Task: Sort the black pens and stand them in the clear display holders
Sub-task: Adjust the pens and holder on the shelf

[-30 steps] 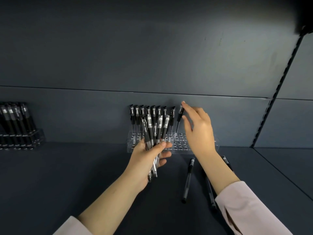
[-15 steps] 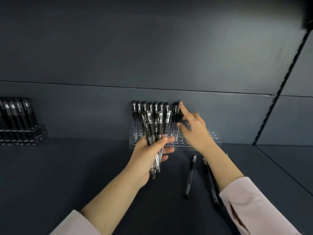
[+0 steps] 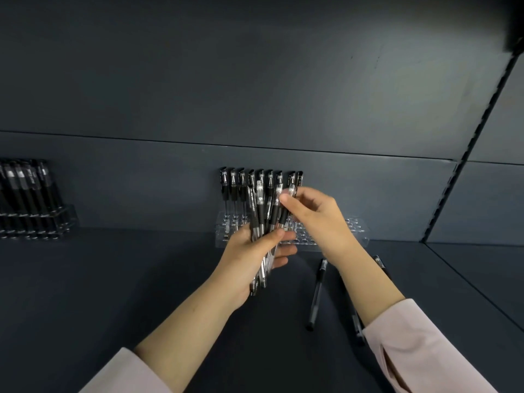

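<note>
Head view, looking down at a dark blue-grey matte shelf (image 3: 113, 279) backed by a flat back panel (image 3: 255, 80) of the same colour. Just below the centre, the left hand (image 3: 252, 251) grips a fanned bundle of pens (image 3: 259, 217), thumb curled across the front and fingers wrapped behind. These are slim clear plastic barrels with black ribbed rubber grips, caps toward twelve o'clock. The right hand (image 3: 317, 219), at three o'clock of the bundle, pinches the upper part of the rightmost pen (image 3: 284, 215) between thumb and forefinger, its other fingers loosely curled. Behind both hands, at their twelve o'clock, a clear display holder (image 3: 354, 231) sits against the back panel. It is a long, low acrylic block drilled with rows of round holes. A row of standing pens (image 3: 241, 182) rises from its left half, upright, black caps uppermost with the clips facing forward; round holes show along its right half. At nine o'clock, by the frame edge, a second clear holder (image 3: 66, 217) is packed with upright black pens (image 3: 25, 182). On the shelf at six o'clock of the right hand, a loose pen (image 3: 317, 293) lies flat, running roughly twelve to six. A second loose pen (image 3: 357, 324) and a third loose pen (image 3: 379, 262) lie near it, both partly hidden by the right forearm. Pale pink sleeves (image 3: 419, 350) of smooth cloth cover both forearms near the bottom edge. A slotted metal upright (image 3: 467, 143) slants up at two o'clock.
</note>
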Available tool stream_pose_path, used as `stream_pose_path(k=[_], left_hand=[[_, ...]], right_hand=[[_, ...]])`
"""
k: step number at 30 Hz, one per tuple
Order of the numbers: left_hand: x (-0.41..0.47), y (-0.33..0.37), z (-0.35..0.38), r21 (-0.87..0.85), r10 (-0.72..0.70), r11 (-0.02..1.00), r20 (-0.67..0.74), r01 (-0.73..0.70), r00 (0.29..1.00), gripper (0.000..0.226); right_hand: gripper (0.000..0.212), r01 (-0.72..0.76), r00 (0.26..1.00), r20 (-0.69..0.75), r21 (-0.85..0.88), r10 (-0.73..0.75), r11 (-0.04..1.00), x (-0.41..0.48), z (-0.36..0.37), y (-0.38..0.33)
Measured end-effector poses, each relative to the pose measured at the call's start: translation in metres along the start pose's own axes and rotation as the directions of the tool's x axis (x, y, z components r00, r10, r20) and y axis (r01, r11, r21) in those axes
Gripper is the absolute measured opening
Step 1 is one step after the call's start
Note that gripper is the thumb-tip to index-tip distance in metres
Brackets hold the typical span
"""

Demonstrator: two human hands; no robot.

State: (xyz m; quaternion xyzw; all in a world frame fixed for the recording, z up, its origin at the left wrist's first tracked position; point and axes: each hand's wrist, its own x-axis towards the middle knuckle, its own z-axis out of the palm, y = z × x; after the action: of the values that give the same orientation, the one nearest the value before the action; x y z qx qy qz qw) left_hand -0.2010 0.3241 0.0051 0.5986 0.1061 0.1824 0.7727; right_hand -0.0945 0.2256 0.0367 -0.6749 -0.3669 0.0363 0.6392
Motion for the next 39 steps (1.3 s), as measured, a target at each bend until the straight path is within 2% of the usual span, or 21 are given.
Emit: stream_pose_path(k=[3, 5, 8, 10, 12, 15, 18, 21, 29, 34, 38, 39], left_hand=[[0.001, -0.002, 0.0, 0.0, 0.006, 1.0, -0.027, -0.006, 1.0, 0.018], [0.002, -0.001, 0.0, 0.005, 0.018, 1.0, -0.053, -0.018, 0.998, 0.018], [0.001, -0.001, -0.002, 0.049, 0.043, 0.998, -0.084, -0.039, 0.996, 0.02], [0.001, -0.001, -0.003, 0.034, 0.031, 0.999, -0.1, -0.028, 0.995, 0.021], [0.002, 0.0, -0.004, -0.014, 0.003, 1.0, -0.079, -0.004, 0.997, 0.023], [0.001, 0.002, -0.002, -0.045, -0.031, 0.999, -0.069, 0.028, 0.997, 0.022], [0.001, -0.002, 0.0, -0.06, -0.042, 0.997, -0.079, 0.038, 0.996, 0.016], [0.003, -0.005, 0.001, -0.087, -0.057, 0.995, -0.091, 0.049, 0.994, 0.022], [0.0, -0.002, -0.002, -0.085, -0.004, 0.996, -0.058, -0.001, 0.998, 0.023], [0.001, -0.003, -0.002, -0.095, -0.02, 0.995, -0.1, 0.011, 0.995, 0.014], [0.001, -0.005, 0.001, -0.047, 0.02, 0.999, -0.123, -0.026, 0.992, 0.009], [0.001, -0.006, 0.002, -0.007, 0.042, 0.999, -0.135, -0.043, 0.99, 0.008]], right_hand=[[0.007, -0.048, 0.999, -0.007, 0.089, 0.048, 0.995, -0.001, -0.001, -0.004], [0.011, -0.039, 0.998, -0.039, 0.108, 0.043, 0.993, -0.001, -0.005, -0.006], [0.019, 0.012, 0.976, -0.218, 0.186, 0.029, 0.983, 0.0, -0.013, -0.006], [0.02, 0.069, 0.908, -0.418, 0.227, 0.034, 0.971, 0.001, -0.02, -0.005], [0.02, 0.134, 0.799, -0.601, 0.177, -0.001, 0.975, 0.0, -0.028, -0.004], [0.022, 0.184, 0.69, -0.716, 0.031, -0.107, 0.982, -0.002, -0.037, -0.001], [0.022, 0.18, 0.674, -0.717, -0.073, -0.177, 0.981, -0.003, -0.039, 0.001], [0.018, 0.171, 0.693, -0.685, -0.145, -0.224, 0.975, -0.004, -0.035, 0.002], [0.022, 0.199, 0.737, -0.619, -0.185, -0.271, 0.962, -0.004, -0.026, -0.001], [0.029, 0.182, 0.764, -0.573, -0.248, -0.296, 0.951, -0.004, -0.021, 0.002], [0.007, 0.176, 0.783, -0.531, -0.308, -0.322, 0.935, -0.003, -0.021, 0.009], [0.008, 0.172, 0.787, -0.524, -0.32, -0.326, 0.931, -0.003, -0.02, 0.011]])
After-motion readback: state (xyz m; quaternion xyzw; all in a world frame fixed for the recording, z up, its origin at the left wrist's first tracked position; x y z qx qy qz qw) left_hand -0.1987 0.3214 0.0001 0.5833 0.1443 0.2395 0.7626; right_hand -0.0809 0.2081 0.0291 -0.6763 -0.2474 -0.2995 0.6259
